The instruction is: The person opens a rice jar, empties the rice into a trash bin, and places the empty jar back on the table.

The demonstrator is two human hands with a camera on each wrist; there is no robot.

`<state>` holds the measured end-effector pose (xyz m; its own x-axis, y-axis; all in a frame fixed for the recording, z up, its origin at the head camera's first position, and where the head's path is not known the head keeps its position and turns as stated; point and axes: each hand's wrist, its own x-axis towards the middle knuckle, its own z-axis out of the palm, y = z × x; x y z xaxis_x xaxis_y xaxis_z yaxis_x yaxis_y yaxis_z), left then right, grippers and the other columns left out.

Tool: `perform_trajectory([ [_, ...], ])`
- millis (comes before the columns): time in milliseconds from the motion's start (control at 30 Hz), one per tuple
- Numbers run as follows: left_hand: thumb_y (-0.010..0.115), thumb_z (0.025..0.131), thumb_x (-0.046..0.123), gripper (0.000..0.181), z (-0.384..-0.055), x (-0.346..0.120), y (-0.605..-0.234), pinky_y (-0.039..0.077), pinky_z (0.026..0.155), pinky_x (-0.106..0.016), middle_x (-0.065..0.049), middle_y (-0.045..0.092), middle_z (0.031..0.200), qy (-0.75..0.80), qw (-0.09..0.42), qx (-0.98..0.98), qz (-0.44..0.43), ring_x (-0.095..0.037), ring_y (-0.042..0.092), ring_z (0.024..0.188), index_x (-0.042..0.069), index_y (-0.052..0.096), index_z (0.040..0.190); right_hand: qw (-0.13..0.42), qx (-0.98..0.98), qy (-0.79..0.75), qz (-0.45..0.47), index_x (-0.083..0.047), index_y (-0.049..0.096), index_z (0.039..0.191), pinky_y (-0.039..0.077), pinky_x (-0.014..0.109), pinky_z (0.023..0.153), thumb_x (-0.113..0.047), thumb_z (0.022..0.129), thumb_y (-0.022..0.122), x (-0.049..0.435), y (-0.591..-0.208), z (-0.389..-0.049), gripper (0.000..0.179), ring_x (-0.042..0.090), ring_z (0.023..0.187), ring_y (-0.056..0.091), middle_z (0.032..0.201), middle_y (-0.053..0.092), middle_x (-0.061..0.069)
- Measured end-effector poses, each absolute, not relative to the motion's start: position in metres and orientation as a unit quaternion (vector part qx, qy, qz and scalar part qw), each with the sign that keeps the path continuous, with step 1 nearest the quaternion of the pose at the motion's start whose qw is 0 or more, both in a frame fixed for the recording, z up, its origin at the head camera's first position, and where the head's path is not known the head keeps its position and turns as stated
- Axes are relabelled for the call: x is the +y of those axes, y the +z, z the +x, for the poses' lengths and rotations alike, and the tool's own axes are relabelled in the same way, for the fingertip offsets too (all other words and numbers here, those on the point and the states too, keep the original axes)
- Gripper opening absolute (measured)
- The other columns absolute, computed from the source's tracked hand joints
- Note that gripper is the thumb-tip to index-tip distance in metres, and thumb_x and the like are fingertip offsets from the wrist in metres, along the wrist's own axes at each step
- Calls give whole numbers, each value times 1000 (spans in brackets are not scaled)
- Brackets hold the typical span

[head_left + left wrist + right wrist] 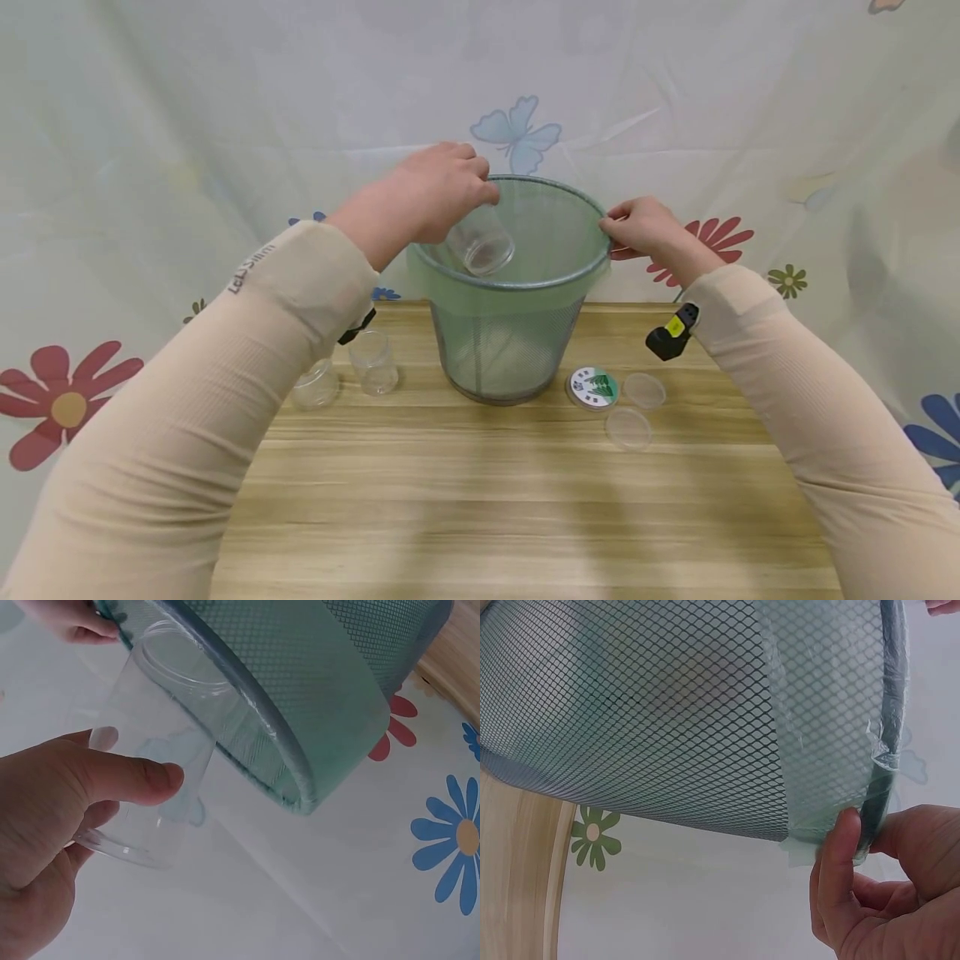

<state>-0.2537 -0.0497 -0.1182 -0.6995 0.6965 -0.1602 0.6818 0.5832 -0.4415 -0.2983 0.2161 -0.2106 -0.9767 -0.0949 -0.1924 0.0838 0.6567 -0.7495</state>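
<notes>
My left hand (435,193) grips a clear plastic jar (489,248) over the mouth of a mesh wastebasket (501,354). In the left wrist view the thumb lies along the side of the tilted jar (166,712), whose open-looking end points toward the basket's rim (259,697). A thin green bag (536,298) lines the basket and folds over its rim. At the right side, my right hand (647,227) pinches the rim and bag edge. The right wrist view shows its fingers (838,862) against the bag fold (825,727).
Two clear jars (373,367) stand on the wooden table (480,508) left of the basket, one partly behind the left sleeve. Right of it lie a round printed lid or tin (592,388) and two clear discs (628,429). A flowered curtain (300,92) hangs close behind.
</notes>
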Motion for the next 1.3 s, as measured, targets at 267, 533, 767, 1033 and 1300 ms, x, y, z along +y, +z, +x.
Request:
perform_trajectory([
  [267,60,82,-4,50,-254,-47,-117,26,108,-42,-15,50,123,277,15,-881,-383,-33,40,115,9,51,129,109,904,-414,-6,8,42,131,54,21,67,-22,96,43,215,-211,-299,46,0,63,58,100,58,14],
  [533,58,83,-2,44,-256,-56,-118,34,101,-41,-16,52,114,299,42,-873,-383,-34,45,106,5,49,126,109,901,-420,-2,8,42,130,55,21,67,-21,96,44,214,-211,-300,45,1,63,59,99,58,13],
  [767,65,80,4,54,-257,-67,-122,39,95,-43,-17,50,118,277,53,-882,-378,-34,45,107,4,45,130,115,900,-420,-6,8,40,132,54,21,68,-23,96,43,215,-211,-300,47,1,63,58,92,57,7],
  [1033,70,79,21,63,-260,-78,-124,43,88,-41,-17,49,113,260,53,-894,-361,-34,48,99,1,39,130,111,899,-424,-8,8,41,132,54,19,66,-23,96,43,216,-212,-301,47,1,62,57,89,57,6],
  [1300,70,78,34,66,-265,-93,-131,48,74,-41,-15,47,104,225,77,-910,-339,-32,49,87,-2,37,122,107,901,-421,-4,8,40,132,53,18,64,-22,96,43,220,-213,-299,46,1,62,57,85,55,3],
])
